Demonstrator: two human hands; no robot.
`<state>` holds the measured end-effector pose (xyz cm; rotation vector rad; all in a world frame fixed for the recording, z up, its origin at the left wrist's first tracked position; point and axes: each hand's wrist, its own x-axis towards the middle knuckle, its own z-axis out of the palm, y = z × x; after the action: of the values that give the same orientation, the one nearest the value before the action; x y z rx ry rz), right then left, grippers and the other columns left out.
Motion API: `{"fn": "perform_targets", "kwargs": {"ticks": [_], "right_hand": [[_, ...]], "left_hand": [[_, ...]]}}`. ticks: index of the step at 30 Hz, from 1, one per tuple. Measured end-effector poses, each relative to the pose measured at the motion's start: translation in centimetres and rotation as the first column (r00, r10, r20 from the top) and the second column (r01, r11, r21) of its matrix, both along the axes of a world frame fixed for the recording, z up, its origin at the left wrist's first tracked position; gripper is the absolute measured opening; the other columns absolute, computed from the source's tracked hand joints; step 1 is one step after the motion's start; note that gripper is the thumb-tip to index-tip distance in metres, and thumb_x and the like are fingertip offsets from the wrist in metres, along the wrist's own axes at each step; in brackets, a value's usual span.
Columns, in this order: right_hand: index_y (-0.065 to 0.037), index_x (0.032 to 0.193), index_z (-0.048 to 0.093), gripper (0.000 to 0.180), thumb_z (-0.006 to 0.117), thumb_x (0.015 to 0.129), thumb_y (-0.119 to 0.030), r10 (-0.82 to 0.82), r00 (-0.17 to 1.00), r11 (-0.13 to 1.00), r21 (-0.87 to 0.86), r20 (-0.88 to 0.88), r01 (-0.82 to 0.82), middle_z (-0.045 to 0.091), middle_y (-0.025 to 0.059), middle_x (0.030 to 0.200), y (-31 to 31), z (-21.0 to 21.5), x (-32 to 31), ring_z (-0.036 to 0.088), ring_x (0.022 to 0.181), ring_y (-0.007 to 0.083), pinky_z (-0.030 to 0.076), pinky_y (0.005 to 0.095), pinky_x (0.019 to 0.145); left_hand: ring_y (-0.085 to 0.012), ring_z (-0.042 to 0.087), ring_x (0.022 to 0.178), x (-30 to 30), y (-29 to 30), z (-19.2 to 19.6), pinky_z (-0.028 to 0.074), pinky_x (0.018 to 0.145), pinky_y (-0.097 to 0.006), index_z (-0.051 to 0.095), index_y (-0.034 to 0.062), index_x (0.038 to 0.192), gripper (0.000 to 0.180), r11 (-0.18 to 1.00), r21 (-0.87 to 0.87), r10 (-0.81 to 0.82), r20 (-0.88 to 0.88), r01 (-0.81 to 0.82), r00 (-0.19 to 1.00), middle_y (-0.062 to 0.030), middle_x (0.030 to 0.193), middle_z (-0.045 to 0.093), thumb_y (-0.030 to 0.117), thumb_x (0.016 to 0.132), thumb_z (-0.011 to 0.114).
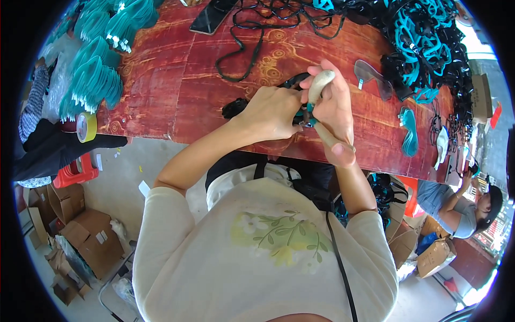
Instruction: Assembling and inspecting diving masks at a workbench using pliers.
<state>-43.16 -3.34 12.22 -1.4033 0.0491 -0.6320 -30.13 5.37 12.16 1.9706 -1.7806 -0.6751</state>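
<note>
While your right hand (pixel 332 110) clamps its fingers round a smooth pale tool handle (pixel 321 86), your left hand (pixel 273 112) pinches a black strap (pixel 292 81) near the red wooden counter's (pixel 177 86) front edge.

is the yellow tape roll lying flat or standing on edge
Standing on edge: the yellow tape roll at the table corner shows its round face and hole sideways.

Red-brown wooden worktable (pixel 161 80) over pale concrete floor (pixel 123 166), cardboard boxes (pixel 88 236) below, bright daylight at right.
</note>
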Motion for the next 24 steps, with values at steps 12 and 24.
{"fn": "perform_targets", "kwargs": {"ticks": [12, 24], "right_hand": [[0.002, 0.144, 0.024, 0.112, 0.065, 0.062, -0.061, -0.135, 0.99, 0.99, 0.046, 0.047, 0.133, 0.042, 0.0153, 0.125, 1.4, -0.3, -0.6, 0.045, 0.097, 0.0216, 0.038, 0.0326, 0.082], [-0.002, 0.143, 0.028, 0.108, 0.065, 0.062, -0.062, -0.107, 0.993, 0.994, 0.036, 0.05, 0.106, 0.045, 0.0155, 0.122, 1.1, 0.1, -0.6, 0.048, 0.103, 0.023, 0.039, 0.0346, 0.087]], "left_hand": [[-0.0455, 0.019, 0.139, -3.8, 1.4, 2.2, 0.024, 0.111, -0.054, 0.003, -0.0068, 0.148, 0.143, 0.786, -0.581, -0.234, -0.597, -0.212, 0.767, -0.0299, 0.153, 0.008, 0.056, 0.052, 0.088], [-0.035, 0.037, 0.131, -4.2, 2.1, 2.7, 0.034, 0.106, -0.044, 0.011, -0.0058, 0.149, 0.138, 0.749, -0.582, -0.052, -0.53, -0.318, 0.847, -0.0272, 0.144, 0.032, 0.048, 0.051, 0.093]]}}
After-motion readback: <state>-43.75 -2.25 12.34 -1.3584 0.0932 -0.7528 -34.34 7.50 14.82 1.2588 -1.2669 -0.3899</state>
